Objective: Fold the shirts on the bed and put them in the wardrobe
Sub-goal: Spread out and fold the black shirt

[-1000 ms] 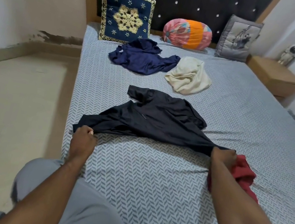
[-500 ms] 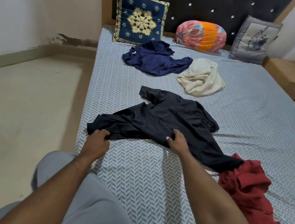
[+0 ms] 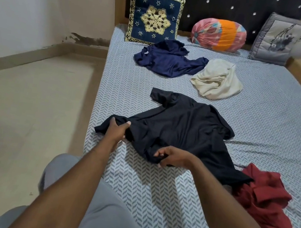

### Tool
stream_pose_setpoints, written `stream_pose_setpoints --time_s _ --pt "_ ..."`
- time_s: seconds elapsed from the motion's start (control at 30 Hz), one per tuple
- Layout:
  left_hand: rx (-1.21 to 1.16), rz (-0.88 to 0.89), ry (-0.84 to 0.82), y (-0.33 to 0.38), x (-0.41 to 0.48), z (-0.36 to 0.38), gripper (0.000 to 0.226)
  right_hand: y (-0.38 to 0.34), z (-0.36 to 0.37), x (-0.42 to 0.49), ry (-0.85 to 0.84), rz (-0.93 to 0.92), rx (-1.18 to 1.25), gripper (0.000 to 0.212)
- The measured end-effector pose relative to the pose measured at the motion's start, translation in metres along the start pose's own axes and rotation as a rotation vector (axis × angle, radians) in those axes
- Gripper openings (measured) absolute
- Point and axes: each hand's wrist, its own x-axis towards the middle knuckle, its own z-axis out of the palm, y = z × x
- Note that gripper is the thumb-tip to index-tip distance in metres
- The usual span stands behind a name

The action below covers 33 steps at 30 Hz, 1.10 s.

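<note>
black shirt point(image 3: 188, 132) lies rumpled on bed point(image 3: 271, 138), near its left edge. left grip point(image 3: 116, 131) clutches bunched cloth at shirt's left end. right grip point(image 3: 172, 156) pinches fold at shirt's near edge, fingers curled round cloth. red shirt point(image 3: 266, 203) crumpled at right, touching black shirt. navy shirt point(image 3: 166, 60) and cream shirt point(image 3: 218, 81) farther up bed.
</note>
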Motion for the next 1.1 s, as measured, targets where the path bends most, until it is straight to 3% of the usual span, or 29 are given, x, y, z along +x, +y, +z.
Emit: stream_pose_setpoints --time_s 0.07,0.13,0.23,0.33,0.4,0.57,0.63,0.7,0.77,0.87,1.0,1.1 --pt "0.347 0.100 0.197 0.006 -0.008 0.011 0.079 0.003 0.009 -0.006 0.032 -0.006 0.018 0.023" --pt "0.556 0.283 0.271 0.003 -0.024 0.021 0.069 0.004 0.017 -0.007 0.129 0.003 0.074 0.030" --pt "0.666 0.499 0.037 -0.014 -0.040 0.027 0.054 0.003 0.032 0.003 0.341 0.065 0.021 0.056" --pt "0.796 0.376 -0.317 -0.034 -0.054 0.025 0.065 0.002 0.052 0.020 0.491 0.059 0.018 0.047" --pt "0.844 0.296 -0.396 -0.045 -0.059 0.021 0.064 -0.001 0.065 0.028 0.587 0.056 0.044 0.028" --pt "0.906 0.256 -0.265 -0.054 -0.061 0.002 0.039 -0.014 0.083 0.036 0.648 0.038 0.390 0.047" --pt "0.870 0.346 -0.156 -0.051 -0.060 -0.003 0.033 -0.019 0.087 0.035 0.637 -0.028 0.491 0.047" --pt "0.720 0.407 -0.057 -0.043 -0.057 -0.009 0.028 -0.020 0.090 0.032 0.554 -0.179 0.338 0.041" --pt "0.558 0.367 -0.059 -0.038 -0.051 -0.015 0.026 -0.020 0.094 0.028 0.400 -0.301 0.030 0.040" --pt "0.629 0.287 -0.169 -0.040 -0.051 -0.016 0.031 -0.015 0.101 0.027 0.342 -0.385 -0.398 0.036" --pt "0.678 0.184 -0.132 -0.052 -0.057 -0.013 0.056 -0.005 0.109 0.027 0.382 -0.402 -0.519 0.036" --pt "0.587 0.104 -0.143 -0.061 -0.054 -0.020 0.047 0.000 0.109 0.020 0.468 -0.345 -0.606 0.033"
